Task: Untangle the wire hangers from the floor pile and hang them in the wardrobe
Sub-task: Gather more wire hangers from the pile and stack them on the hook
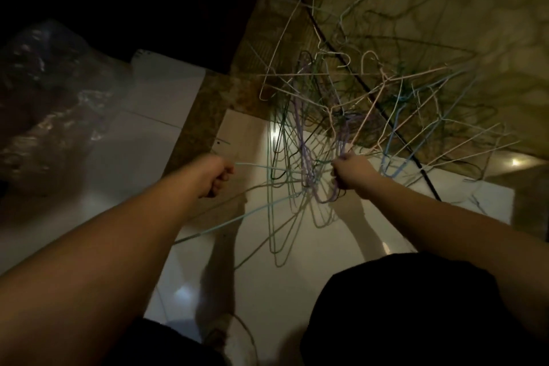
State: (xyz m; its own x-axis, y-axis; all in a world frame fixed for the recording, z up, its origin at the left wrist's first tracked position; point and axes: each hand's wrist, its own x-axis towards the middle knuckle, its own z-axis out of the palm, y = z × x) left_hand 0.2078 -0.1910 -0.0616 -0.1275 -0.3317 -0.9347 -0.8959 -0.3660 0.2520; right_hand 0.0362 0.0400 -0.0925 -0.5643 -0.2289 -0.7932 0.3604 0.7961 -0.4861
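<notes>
While both arms reach out over the pale tiled floor (267, 291), the untangling step is plainly in hand and nothing looks ready for the wardrobe yet. The tangled pile of wire hangers (341, 92) is the landmark: it spreads across the darker patterned floor strip and reaches onto the pale tiles on the person's side. At the near edge of the pile, the right hand (349, 171) is curled tight around a bunch of purple hangers (309, 169), seemingly holding the knot steady. To the left of the pile, the left hand (218, 175) is closed in a fist on a light blue hanger (258, 166), whose wire runs from the fist into the mass and looks drawn sideways. I judge the next move calls for working this blue one free of the loops it threads through, probably by turning it rather than pulling harder, since hooks catch easily. The hangers are thin coated wire in white, pink, blue, green and purple, many crossing and interlocked, with long shadows that make it hard to count them. A crumpled clear plastic bag (50, 92) lies well left of the pile, and a black cable (371, 92) crosses it.
</notes>
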